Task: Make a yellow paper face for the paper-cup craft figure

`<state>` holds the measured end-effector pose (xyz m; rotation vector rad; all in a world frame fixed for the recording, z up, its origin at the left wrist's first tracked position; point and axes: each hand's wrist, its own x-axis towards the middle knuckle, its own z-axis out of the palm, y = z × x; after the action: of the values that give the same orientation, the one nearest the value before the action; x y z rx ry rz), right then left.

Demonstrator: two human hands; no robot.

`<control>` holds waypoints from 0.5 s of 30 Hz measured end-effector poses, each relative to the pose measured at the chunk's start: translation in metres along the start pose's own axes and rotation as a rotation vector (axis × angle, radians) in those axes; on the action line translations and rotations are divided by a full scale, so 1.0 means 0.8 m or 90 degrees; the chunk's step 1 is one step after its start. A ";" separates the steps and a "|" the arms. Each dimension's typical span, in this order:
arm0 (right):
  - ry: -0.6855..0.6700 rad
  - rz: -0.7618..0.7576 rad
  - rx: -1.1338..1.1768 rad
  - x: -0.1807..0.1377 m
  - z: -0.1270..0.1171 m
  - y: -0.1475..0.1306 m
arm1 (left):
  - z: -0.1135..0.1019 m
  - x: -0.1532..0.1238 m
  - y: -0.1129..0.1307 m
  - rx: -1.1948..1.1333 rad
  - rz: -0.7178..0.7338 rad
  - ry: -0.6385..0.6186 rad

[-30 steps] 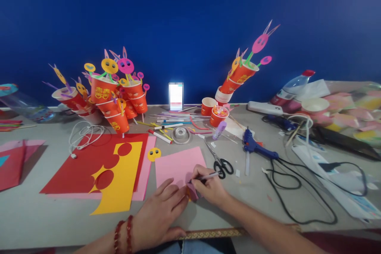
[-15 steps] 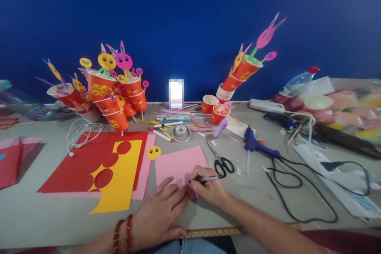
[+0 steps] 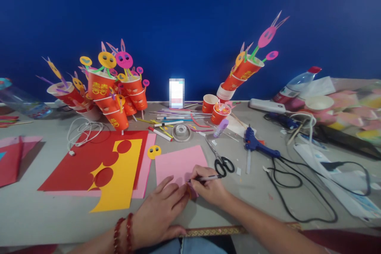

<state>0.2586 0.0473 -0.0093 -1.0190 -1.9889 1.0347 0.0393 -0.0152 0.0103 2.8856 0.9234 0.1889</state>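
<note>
My right hand (image 3: 208,187) grips a thin pen (image 3: 208,177) with its tip at the near edge of a pink paper sheet (image 3: 178,163). My left hand (image 3: 160,212), with red bead bracelets on the wrist, lies flat with fingers spread, pressing on the pink sheet's near corner. A small purple piece (image 3: 192,191) sits between the two hands under the pen tip. Black-handled scissors (image 3: 220,161) lie just beyond my right hand.
Red paper (image 3: 80,162) and cut yellow paper (image 3: 119,178) lie left. A blue glue gun (image 3: 257,146) with a black cord (image 3: 297,202) is right. Orange paper cups with paper faces (image 3: 110,91) stand at the back, with markers, a tape roll (image 3: 181,132) and a lit phone (image 3: 176,93).
The view has tilted slightly upward and left. Both hands stay in place on the pink sheet, the pen barely shifting.
</note>
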 end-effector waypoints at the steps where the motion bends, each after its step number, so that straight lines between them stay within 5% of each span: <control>1: -0.001 -0.001 -0.002 0.000 -0.001 0.000 | -0.001 0.000 0.000 0.001 -0.001 0.002; 15: 0.041 -0.010 0.059 -0.005 -0.003 -0.001 | -0.003 0.001 0.000 0.010 0.001 0.004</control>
<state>0.2618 0.0445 -0.0083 -0.9728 -1.8776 1.0624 0.0397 -0.0149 0.0124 2.9022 0.9285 0.1917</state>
